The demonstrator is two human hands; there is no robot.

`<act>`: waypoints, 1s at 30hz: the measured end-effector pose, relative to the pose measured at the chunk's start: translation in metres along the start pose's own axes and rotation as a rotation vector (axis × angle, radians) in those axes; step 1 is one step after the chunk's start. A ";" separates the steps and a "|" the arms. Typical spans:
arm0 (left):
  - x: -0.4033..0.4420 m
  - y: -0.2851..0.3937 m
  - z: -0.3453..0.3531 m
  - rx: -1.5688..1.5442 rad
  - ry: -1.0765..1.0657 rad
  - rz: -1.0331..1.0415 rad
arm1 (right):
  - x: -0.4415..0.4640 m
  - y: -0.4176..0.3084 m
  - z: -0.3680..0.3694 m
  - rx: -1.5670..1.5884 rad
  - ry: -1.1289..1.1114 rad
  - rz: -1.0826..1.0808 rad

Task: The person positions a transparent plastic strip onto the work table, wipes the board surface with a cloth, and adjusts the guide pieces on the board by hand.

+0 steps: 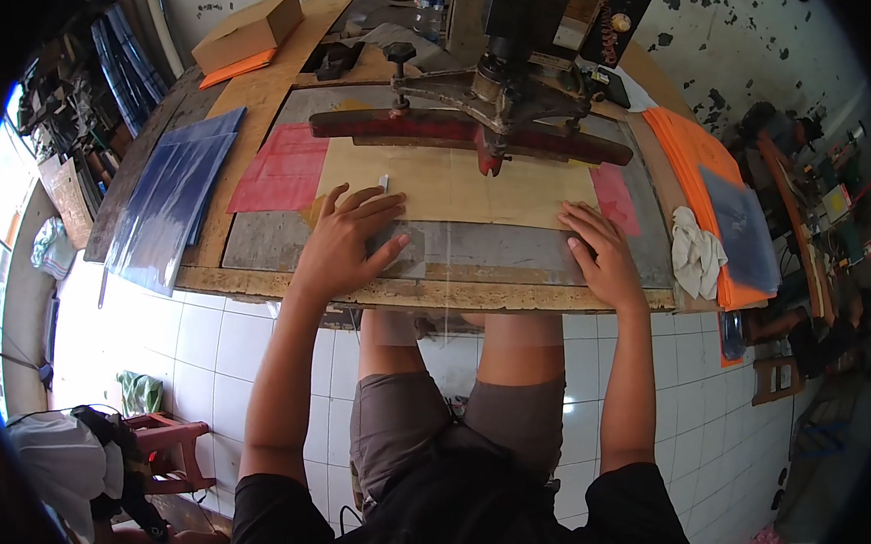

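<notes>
A pale yellow sheet (470, 180) lies on the grey metal plate (276, 239) of a press. My left hand (353, 245) rests palm down over its front left part, fingers spread, with a small white strip (384, 184) by the fingertips. At the front right edge, the outstretched fingers of my right hand (602, 248) touch the yellow sheet. A clear plastic sheet (445, 262) lies between my hands and hangs over the table edge. Pink material (273, 170) shows at the left, with another pink piece (615, 199) at the right. The press's red bar (468, 140) spans the far part.
Blue plastic covers (175, 192) lie at the left, and a cardboard box (248, 34) stands behind them. On the right are orange sheets (697, 155), a white cloth (697, 253) and a blue clear cover (738, 227). A red stool (174, 443) stands on the floor.
</notes>
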State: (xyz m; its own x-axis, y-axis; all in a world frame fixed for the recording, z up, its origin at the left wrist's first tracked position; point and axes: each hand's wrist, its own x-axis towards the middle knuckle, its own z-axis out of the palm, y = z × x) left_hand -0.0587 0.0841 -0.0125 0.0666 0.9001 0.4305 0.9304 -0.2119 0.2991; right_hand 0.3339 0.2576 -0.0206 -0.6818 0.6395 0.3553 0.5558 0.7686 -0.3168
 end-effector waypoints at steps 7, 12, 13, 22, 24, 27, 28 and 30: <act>0.000 0.001 -0.001 -0.010 -0.011 -0.017 | 0.000 -0.002 -0.001 -0.004 -0.002 0.018; 0.001 0.001 -0.002 -0.007 -0.016 -0.017 | 0.000 -0.001 -0.001 -0.005 0.000 0.012; 0.001 0.001 -0.002 -0.008 -0.016 -0.018 | 0.001 -0.001 -0.001 -0.002 0.001 0.014; 0.001 0.001 -0.003 -0.013 -0.030 -0.020 | 0.001 -0.002 -0.003 0.003 0.003 0.011; 0.001 0.000 -0.003 -0.010 -0.027 -0.012 | 0.000 -0.001 -0.002 0.001 0.005 0.010; 0.001 0.001 -0.004 -0.007 -0.026 -0.010 | 0.000 -0.002 -0.003 -0.007 0.004 0.010; 0.001 0.001 -0.004 -0.005 -0.028 -0.009 | 0.000 -0.002 -0.003 -0.005 0.006 0.006; 0.000 0.002 -0.004 -0.011 -0.024 -0.013 | 0.000 -0.001 -0.002 0.000 0.014 0.002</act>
State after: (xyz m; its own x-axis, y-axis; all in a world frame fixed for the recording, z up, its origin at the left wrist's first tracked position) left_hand -0.0582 0.0821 -0.0088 0.0630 0.9120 0.4054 0.9274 -0.2036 0.3139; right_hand 0.3343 0.2565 -0.0182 -0.6739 0.6412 0.3671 0.5572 0.7673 -0.3174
